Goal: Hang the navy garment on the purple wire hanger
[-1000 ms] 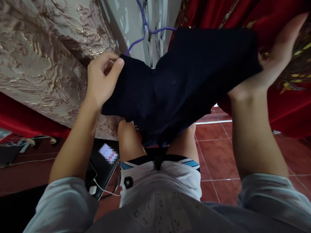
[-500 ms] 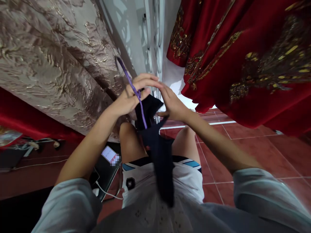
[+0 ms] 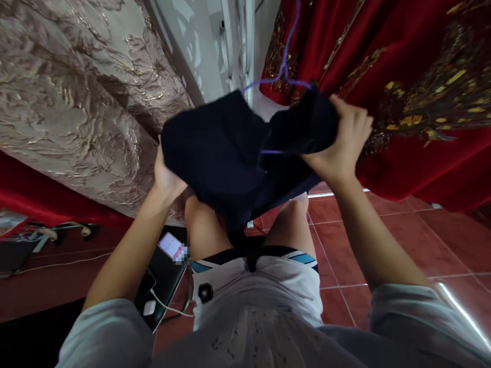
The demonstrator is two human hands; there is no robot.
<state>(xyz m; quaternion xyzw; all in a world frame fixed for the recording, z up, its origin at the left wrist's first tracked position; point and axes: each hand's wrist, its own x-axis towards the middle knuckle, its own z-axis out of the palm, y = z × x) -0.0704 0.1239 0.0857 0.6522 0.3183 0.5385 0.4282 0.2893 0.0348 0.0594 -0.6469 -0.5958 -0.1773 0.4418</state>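
1. Shirt [image 3: 264, 340]: light grey-white, short sleeves, ending above the elbows; fine dark speckled print on the front.
2. Sleeves [image 3: 107, 332]: pale grey, loose, plain, no cuffs or logos visible.
3. Shorts [image 3: 257, 283]: white, sports cut, hem trimmed with a dark band and a light-blue stripe.
4. Marking on shorts: small round black emblem [image 3: 205, 292] on the left leg, detail too small to read.
5. Forearms, hands [image 3: 347, 140] and knees bare; no watch, rings or gloves visible.
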